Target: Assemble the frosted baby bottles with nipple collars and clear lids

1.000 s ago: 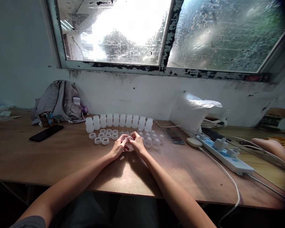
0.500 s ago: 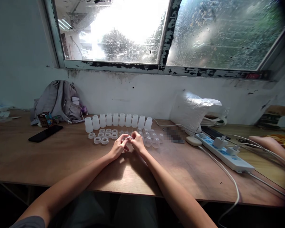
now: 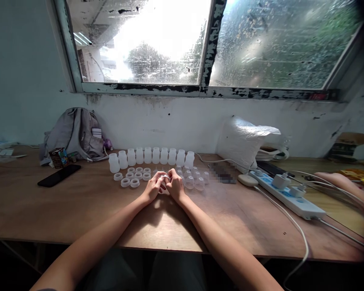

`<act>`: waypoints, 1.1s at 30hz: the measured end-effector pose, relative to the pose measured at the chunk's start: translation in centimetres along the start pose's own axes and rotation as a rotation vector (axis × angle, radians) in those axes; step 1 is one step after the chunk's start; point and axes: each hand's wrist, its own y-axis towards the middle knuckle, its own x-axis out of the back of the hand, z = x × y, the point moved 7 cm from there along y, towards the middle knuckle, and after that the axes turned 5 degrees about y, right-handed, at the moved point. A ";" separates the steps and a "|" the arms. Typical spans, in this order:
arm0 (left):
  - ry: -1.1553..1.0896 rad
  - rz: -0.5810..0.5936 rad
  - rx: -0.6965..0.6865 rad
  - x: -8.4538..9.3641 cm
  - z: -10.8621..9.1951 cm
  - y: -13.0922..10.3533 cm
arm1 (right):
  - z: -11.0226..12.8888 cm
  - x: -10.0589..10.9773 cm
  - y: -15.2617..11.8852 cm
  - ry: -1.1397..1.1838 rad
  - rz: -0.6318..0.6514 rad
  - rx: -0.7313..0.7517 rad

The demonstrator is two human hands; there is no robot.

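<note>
My left hand [image 3: 154, 186] and my right hand [image 3: 174, 186] meet over the table, both closed on one white plastic ring [image 3: 166, 176]. Fingers cover much of the ring, and I cannot tell whether a nipple sits in it. Just left of my hands lie several white screw rings [image 3: 135, 182]. Behind them stands a curved row of frosted baby bottles [image 3: 147, 155]. Clear dome caps [image 3: 199, 184] are grouped to the right of my right hand. Clear nipples [image 3: 157, 169] show partly behind my fingers.
A black phone [image 3: 59, 175], a small box [image 3: 59, 157] and a grey backpack [image 3: 75, 135] are at the left. To the right are a white plastic bag [image 3: 241, 141], a power strip [image 3: 288, 194] with cables and another person's hand [image 3: 330, 178]. The table's front edge [image 3: 166, 248] is near me.
My hands stay together on the ring, with slight shifts of the fingers. The whole view has moved a little. The other person's arm at the right has shifted slightly.
</note>
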 end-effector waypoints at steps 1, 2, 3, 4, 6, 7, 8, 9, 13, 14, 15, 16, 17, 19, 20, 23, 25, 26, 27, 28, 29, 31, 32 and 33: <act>-0.073 -0.016 0.031 0.2 0.3 0.2 | 0.3 -0.1 0.0 0.037 0.009 0.013; -0.160 -0.034 0.067 0.4 0.6 0.4 | 0.6 -0.2 -0.1 0.082 0.029 0.029; -0.255 -0.052 0.106 0.7 0.9 0.6 | 1.1 -0.4 -0.2 0.132 0.062 0.047; -0.351 -0.065 0.144 0.9 1.2 0.8 | 1.5 -0.7 -0.4 0.181 0.105 0.062; -0.517 -0.065 0.213 1.2 1.6 1.0 | 2.1 -1.2 -0.6 0.252 0.172 0.073; -0.579 -0.051 0.250 1.3 1.7 1.1 | 2.2 -1.3 -0.7 0.261 0.174 0.070; -0.627 -0.030 0.286 1.3 1.8 1.1 | 2.2 -1.2 -0.6 0.250 0.152 0.064; -0.661 -0.005 0.315 1.3 1.8 1.1 | 2.1 -1.0 -0.6 0.219 0.116 0.060; -0.687 0.073 0.349 1.1 1.5 0.9 | 1.6 -0.4 -0.2 0.058 0.047 0.096; -0.672 0.080 0.349 1.1 1.5 0.9 | 1.6 -0.5 -0.2 0.034 0.064 0.110; -0.651 0.086 0.353 1.1 1.6 0.9 | 1.6 -0.6 -0.3 0.017 0.084 0.122; -0.625 0.091 0.362 1.1 1.8 0.8 | 1.7 -0.7 -0.4 0.003 0.107 0.134; -0.591 0.096 0.369 1.2 2.0 0.8 | 1.8 -0.9 -0.5 -0.010 0.132 0.145; -0.497 0.114 0.371 1.2 2.4 0.8 | 2.1 -1.1 -0.7 -0.034 0.176 0.164; -0.437 0.123 0.363 1.2 2.6 0.8 | 2.2 -1.3 -0.8 -0.045 0.196 0.170; -0.220 0.119 0.286 1.4 2.4 0.9 | 2.1 -1.6 -0.9 -0.080 0.244 0.162; -0.044 0.078 0.192 1.9 1.8 1.0 | 1.9 -1.8 -0.9 -0.109 0.275 0.148; 0.053 0.054 0.136 2.2 1.3 1.0 | 1.7 -2.0 -0.8 -0.125 0.290 0.143; 0.155 0.031 0.077 2.5 0.8 1.0 | 1.6 -2.1 -0.9 -0.141 0.305 0.140; 0.255 0.014 0.019 2.7 0.3 1.0 | 1.5 -2.3 -0.9 -0.155 0.322 0.139; 0.346 0.006 -0.033 2.9 -0.1 1.0 | 1.4 -2.5 -0.9 -0.170 0.340 0.139; 0.485 0.001 -0.112 3.0 -0.7 0.9 | 1.3 -2.8 -1.1 -0.200 0.374 0.135; 0.524 0.002 -0.131 3.1 -0.8 0.9 | 1.3 -2.9 -1.2 -0.209 0.387 0.134; 0.541 0.004 -0.136 3.1 -0.8 0.9 | 1.3 -2.9 -1.3 -0.211 0.397 0.136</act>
